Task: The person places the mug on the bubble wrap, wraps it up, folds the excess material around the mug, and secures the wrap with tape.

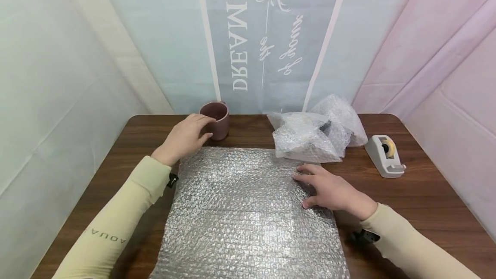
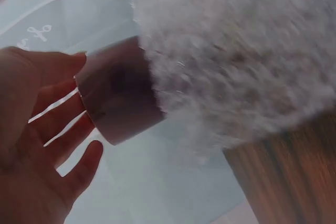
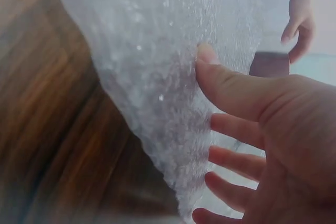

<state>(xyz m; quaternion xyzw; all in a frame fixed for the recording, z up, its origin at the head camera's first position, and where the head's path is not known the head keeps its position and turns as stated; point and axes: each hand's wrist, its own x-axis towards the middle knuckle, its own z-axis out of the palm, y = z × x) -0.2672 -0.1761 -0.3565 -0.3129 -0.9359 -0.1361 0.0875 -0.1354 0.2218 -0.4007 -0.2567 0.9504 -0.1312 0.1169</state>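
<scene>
A dull mauve mug [image 1: 220,127] stands upright at the back of the table, left of the middle. My left hand [image 1: 185,137] is at its near left side, fingertips right at the rim and thumb held apart from the wall. In the left wrist view those fingers are spread beside the mug [image 2: 123,90]. A sheet of bubble wrap [image 1: 248,214] lies flat in front of me. Over its right edge is my right hand [image 1: 329,189], fingers spread and loosely bent, gripping nothing. The right wrist view shows its fingertips close over the bubble wrap [image 3: 152,77].
Two bundles in bubble wrap [image 1: 306,139] sit at the back right, one overlapping the sheet's far corner. Farther right stands a white tape dispenser [image 1: 383,156] with a yellow roll. A printed cloth [image 1: 271,38] hangs behind the brown wooden table [image 1: 422,193].
</scene>
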